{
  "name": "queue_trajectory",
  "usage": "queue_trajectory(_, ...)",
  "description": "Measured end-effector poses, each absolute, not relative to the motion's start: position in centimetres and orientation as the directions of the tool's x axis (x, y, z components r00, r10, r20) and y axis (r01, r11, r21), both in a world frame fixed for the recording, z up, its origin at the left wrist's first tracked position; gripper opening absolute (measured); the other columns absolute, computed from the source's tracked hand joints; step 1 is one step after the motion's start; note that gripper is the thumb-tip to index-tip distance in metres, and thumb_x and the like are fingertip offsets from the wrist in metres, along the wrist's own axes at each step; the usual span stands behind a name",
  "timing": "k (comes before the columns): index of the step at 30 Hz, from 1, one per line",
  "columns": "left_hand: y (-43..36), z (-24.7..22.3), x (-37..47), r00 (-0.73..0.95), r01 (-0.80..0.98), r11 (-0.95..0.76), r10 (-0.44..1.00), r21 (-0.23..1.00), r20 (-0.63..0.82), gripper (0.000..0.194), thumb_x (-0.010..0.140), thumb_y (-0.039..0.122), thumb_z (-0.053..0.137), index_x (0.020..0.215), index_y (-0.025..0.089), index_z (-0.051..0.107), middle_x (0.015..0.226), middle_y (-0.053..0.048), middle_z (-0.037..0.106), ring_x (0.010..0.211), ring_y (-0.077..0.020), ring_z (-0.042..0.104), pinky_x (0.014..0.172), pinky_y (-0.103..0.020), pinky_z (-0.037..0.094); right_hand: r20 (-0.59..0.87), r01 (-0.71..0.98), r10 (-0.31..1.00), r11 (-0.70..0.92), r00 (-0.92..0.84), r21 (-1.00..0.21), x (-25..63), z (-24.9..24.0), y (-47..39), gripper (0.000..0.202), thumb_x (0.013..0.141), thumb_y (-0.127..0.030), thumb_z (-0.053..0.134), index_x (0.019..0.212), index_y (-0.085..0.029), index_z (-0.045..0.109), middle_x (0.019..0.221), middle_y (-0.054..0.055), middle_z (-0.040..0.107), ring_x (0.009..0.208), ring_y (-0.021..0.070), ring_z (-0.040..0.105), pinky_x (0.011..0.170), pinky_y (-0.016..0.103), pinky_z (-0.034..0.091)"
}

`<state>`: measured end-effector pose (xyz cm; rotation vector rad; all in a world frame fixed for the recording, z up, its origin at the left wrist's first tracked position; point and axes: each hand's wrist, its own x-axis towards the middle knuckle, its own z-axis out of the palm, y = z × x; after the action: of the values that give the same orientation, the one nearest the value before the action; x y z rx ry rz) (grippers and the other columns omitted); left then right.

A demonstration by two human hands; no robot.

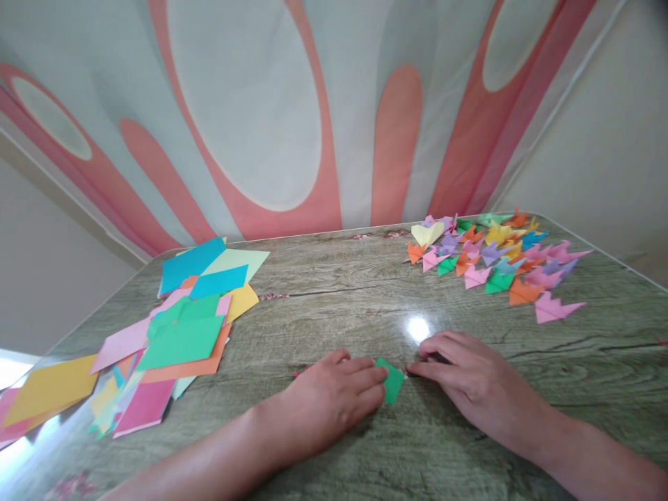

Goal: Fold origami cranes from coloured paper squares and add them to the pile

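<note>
A small piece of green folded paper (394, 382) lies on the table in front of me, one corner pointing right. My left hand (342, 390) rests palm down at its left side, the fingers together and closed over that edge, so part of the paper is hidden. On the other side, my right hand (464, 376) has its index fingertip right by the paper's right corner; I cannot tell whether it touches. Its fingers are bent and somewhat apart, with nothing visible in them, and the thumb is mostly hidden.
Loose sheets of coloured paper (182, 344) are heaped on the left of the wood-patterned table (313, 313). Several folded paper cranes (499, 281) in many colours cluster at the back right. A red and white patterned cloth (245, 104) hangs behind the table's far edge.
</note>
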<state>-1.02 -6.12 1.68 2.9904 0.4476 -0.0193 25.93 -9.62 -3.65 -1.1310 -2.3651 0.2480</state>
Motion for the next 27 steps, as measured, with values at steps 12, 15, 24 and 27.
queue_trajectory(12, -3.7, 0.5, -2.2, 0.948, 0.313, -0.890, 0.316, 0.333, -0.045, 0.032, 0.097, 0.016, 0.045, 0.127, 0.024, 0.053, 0.145, -0.002, 0.049, 0.139, -0.0197, 0.039, 0.116, -0.044, 0.022, 0.361, 0.658, 0.729, 0.683, -0.582, -0.319, 25.5, -2.9, -9.8, 0.028, 0.096, -0.013, 0.048, 0.106, -0.025, 0.070, 0.098, 0.006, 0.066, 0.093, 0.0207, 0.058, 0.078, 0.038, 0.049)
queue_trajectory(15, -3.7, 0.3, -2.2, 0.949, 0.309, -0.882, 0.313, 0.355, -0.048, 0.035, 0.097, 0.014, 0.045, 0.130, 0.025, 0.051, 0.147, -0.002, 0.046, 0.140, -0.0189, 0.037, 0.117, -0.043, 0.019, 0.366, 0.652, 0.717, 0.695, -0.594, -0.303, 25.5, -2.9, -9.7, 0.028, 0.095, -0.012, 0.048, 0.107, -0.024, 0.070, 0.099, 0.006, 0.066, 0.094, 0.0209, 0.059, 0.078, 0.038, 0.050)
queue_trajectory(24, -3.5, 0.5, -2.1, 0.950, 0.304, -0.855, 0.305, 0.421, -0.067, 0.041, 0.096, 0.011, 0.044, 0.134, 0.026, 0.048, 0.149, -0.002, 0.044, 0.141, -0.0175, 0.035, 0.120, -0.042, 0.012, 0.373, 0.630, 0.695, 0.717, -0.615, -0.298, 25.6, -3.0, -9.6, 0.028, 0.094, -0.011, 0.050, 0.109, -0.025, 0.070, 0.102, 0.006, 0.067, 0.097, 0.0206, 0.060, 0.080, 0.037, 0.050)
queue_trajectory(27, -3.4, 0.5, -2.1, 0.951, 0.301, -0.854, 0.302, 0.425, -0.068, 0.043, 0.095, 0.010, 0.046, 0.134, 0.025, 0.047, 0.149, -0.002, 0.044, 0.141, -0.0178, 0.034, 0.120, -0.042, 0.011, 0.387, 0.622, 0.689, 0.722, -0.612, -0.302, 25.6, -3.0, -9.6, 0.030, 0.094, -0.012, 0.050, 0.112, -0.026, 0.070, 0.102, 0.006, 0.068, 0.097, 0.0200, 0.060, 0.080, 0.037, 0.051)
